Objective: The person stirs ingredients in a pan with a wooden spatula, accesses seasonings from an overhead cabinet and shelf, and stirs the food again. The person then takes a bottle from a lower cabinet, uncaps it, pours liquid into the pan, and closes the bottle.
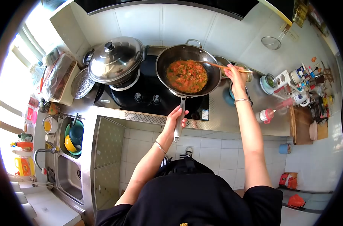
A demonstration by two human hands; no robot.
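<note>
A dark frying pan (163, 71) sits on the right side of the black gas stove (120, 101), with a chunky red-orange food mixture (187, 77) in it. My left hand (175, 119) is closed round the pan's grey handle (178, 132). To the right of the pan, my right hand (236, 77) holds wooden chopsticks (216, 65); their tips reach over the food in the pan. Part of the handle is hidden by my left fingers.
On the left burner stands a large pot with a domed steel lid (117, 58). A sink (69, 175) and stacked bowls (74, 136) are at left. Bowls (228, 94), a pink-capped bottle (265, 115) and a wooden board (302, 124) are on the right counter.
</note>
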